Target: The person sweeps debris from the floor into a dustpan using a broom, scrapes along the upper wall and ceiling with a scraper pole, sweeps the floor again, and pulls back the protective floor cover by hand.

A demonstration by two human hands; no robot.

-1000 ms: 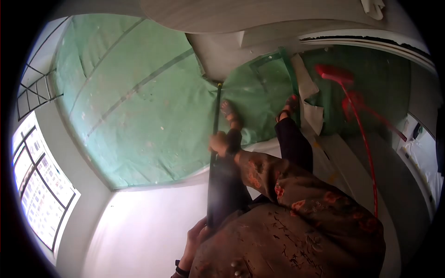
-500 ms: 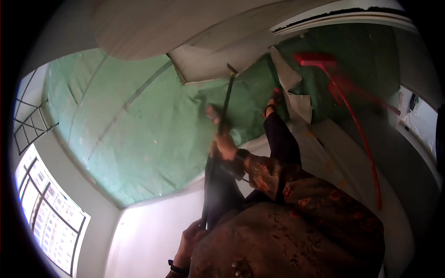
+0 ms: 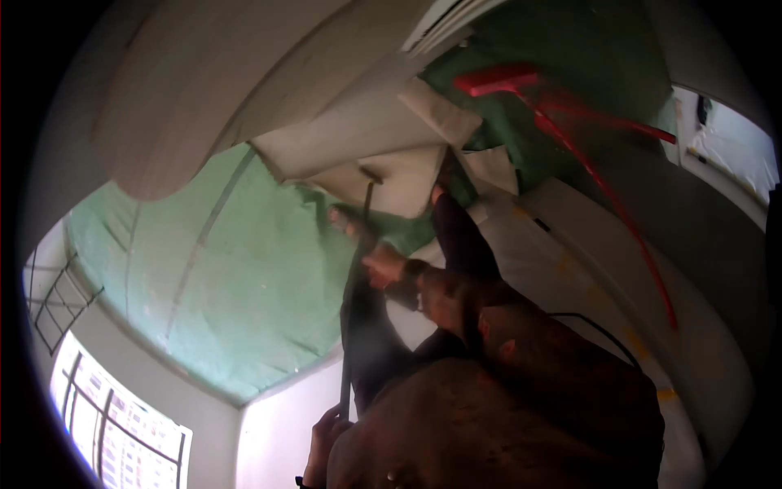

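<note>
My right hand (image 3: 384,262) is wrapped round the middle of a long-handled scraper (image 3: 368,197), a dark pole with a small flat head. Lower down, near my left hip, my left hand (image 3: 324,433) closes on the pole's rear end. The scraper's head is over a pale flap (image 3: 399,183) of the green floor sheet (image 3: 236,285), which is folded back; whether it touches cannot be made out. My feet are beside the flap, one on each side of the scraper head, partly blurred.
A red broom (image 3: 586,163) and a red dustpan (image 3: 570,110) are to the right on the green sheet. Pale boards or panels (image 3: 562,244) lie at my right side. A barred window (image 3: 114,407) is at lower left, and a metal rack (image 3: 61,301) is at the left edge.
My view has turned and moved. A larger pale flap of the floor sheet now shows folded back near my feet, with the scraper's head over it. Both hands keep hold of the pole.
</note>
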